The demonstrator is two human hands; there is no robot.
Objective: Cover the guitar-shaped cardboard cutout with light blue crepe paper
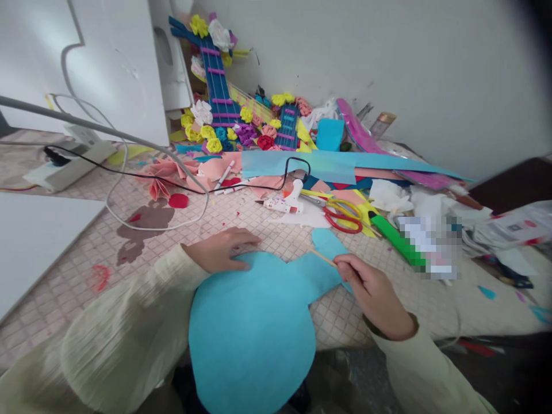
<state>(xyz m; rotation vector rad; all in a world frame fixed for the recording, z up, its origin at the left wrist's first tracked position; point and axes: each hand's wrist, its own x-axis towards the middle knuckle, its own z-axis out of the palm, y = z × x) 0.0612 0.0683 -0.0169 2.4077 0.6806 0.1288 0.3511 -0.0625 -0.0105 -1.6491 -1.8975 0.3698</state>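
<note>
A large light-blue guitar-shaped cutout lies across the table's front edge, its rounded body hanging towards me and its narrow part pointing to the upper right. My left hand rests at the cutout's upper left edge, fingers stretched out and holding nothing. In my right hand, closed over the cutout's narrow end, is a thin wooden stick whose tip points up and left. Just behind the cutout are a white glue gun and scissors with red handles.
Decorated blue paper guitars with crumpled paper flowers lean on the wall. A black cord and a pale cable cross the table near a power strip. A green tube lies to the right among paper scraps.
</note>
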